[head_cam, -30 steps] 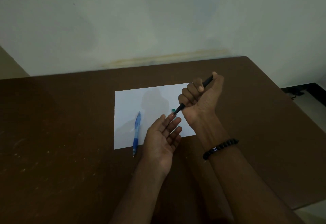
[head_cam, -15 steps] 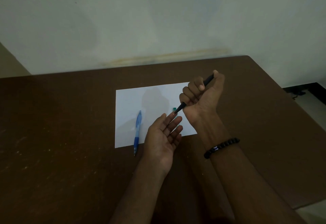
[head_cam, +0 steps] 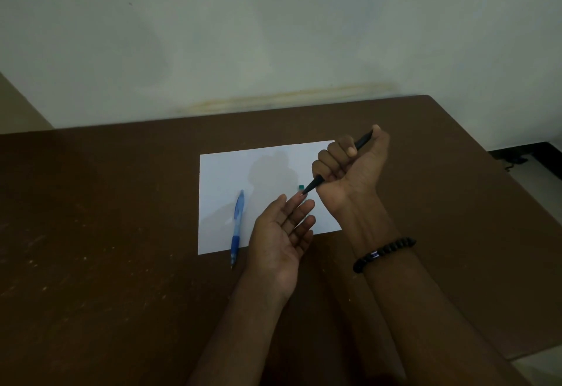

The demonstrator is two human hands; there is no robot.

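Right hand: your right hand (head_cam: 352,169) hovers over the right edge of the white paper (head_cam: 258,172), its fingers (head_cam: 334,154) curled tight round the black pen (head_cam: 313,185).
Black pen: it slants through your fist, tip down over the paper at your left fingertips; whether they touch, you cannot tell.
Left hand: your left hand (head_cam: 279,233) is palm up at the paper's near edge, fingers (head_cam: 299,209) straight, slightly apart, holding nothing.
Blue pen: the blue pen (head_cam: 237,221) lies on the paper's left part, its near end over the counter (head_cam: 91,233).
Green bit: a small green bit (head_cam: 301,187) sits on the paper beside the black pen's tip.
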